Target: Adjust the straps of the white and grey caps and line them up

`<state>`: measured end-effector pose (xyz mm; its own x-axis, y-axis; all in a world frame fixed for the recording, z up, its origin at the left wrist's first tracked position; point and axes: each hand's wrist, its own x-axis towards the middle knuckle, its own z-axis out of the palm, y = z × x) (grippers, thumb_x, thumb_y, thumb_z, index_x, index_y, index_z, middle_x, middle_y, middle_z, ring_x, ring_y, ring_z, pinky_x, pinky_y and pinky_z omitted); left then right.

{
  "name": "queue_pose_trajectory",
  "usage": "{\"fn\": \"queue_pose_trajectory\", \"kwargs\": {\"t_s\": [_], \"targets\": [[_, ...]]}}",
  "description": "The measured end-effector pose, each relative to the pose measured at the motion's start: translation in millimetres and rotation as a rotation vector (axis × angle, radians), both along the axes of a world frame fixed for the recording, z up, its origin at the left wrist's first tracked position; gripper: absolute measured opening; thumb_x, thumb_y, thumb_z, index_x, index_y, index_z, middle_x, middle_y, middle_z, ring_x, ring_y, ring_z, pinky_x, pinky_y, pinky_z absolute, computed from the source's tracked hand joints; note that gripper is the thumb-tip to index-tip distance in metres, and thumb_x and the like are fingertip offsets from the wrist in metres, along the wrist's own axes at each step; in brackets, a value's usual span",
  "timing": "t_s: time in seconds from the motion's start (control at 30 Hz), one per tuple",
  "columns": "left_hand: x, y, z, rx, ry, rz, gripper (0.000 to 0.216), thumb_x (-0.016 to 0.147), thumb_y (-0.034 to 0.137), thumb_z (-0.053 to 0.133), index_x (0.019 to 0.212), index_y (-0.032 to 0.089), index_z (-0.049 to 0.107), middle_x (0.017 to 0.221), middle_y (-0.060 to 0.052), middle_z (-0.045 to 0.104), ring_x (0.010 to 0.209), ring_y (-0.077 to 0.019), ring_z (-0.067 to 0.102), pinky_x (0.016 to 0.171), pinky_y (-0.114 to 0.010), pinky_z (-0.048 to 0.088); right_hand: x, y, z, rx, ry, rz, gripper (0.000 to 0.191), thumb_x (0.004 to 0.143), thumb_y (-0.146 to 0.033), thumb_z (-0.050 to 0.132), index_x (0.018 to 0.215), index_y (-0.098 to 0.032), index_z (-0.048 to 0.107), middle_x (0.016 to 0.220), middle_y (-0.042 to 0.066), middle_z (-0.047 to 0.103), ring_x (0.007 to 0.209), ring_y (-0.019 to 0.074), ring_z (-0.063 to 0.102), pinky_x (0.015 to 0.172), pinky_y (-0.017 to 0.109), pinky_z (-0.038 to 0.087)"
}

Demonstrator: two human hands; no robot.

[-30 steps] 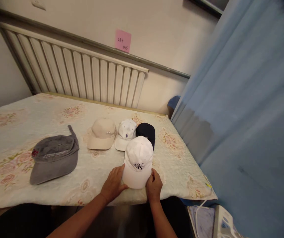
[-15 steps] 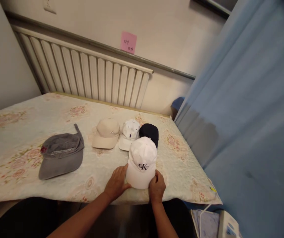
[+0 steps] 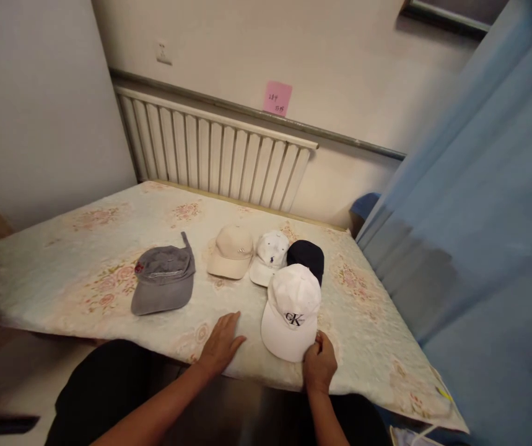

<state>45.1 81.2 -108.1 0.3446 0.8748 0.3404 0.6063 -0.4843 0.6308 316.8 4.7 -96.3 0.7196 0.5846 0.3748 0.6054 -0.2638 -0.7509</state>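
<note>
A white cap with a dark logo (image 3: 292,311) lies near the front edge of a floral-covered table (image 3: 89,272). My right hand (image 3: 320,365) pinches the right edge of its brim, fingers curled. My left hand (image 3: 220,343) rests flat and open on the cloth, a little left of the cap and not touching it. Behind the white cap stand a black cap (image 3: 307,256), a white cap with a small emblem (image 3: 268,254) and a beige cap (image 3: 231,249). A grey cap (image 3: 164,277) lies further left.
A white radiator (image 3: 214,152) runs along the wall behind the table, with a pink note (image 3: 277,98) above it. A blue curtain (image 3: 484,223) hangs close on the right. My dark-clothed lap (image 3: 117,384) is below the table's front edge.
My left hand has left the white cap's brim and now lies flat on the cloth to its left. The view has swung to the left; the right hand stays on the brim.
</note>
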Motion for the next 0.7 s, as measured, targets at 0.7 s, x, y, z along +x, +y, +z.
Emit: {"fn": "queue_pose_trajectory", "kwargs": {"t_s": [0.7], "targets": [[-145, 25, 33.5, -0.694, -1.543, 0.456, 0.010, 0.087, 0.013, 0.050, 0.080, 0.014, 0.057, 0.086, -0.007, 0.068, 0.090, -0.0196, 0.068, 0.083, -0.038, 0.056, 8, -5, -17.4, -0.014, -0.048, -0.025, 0.040, 0.075, -0.026, 0.039, 0.102, -0.012, 0.065, 0.102, 0.016, 0.068, 0.098, 0.0288, 0.060, 0.089, 0.038, 0.043]]}}
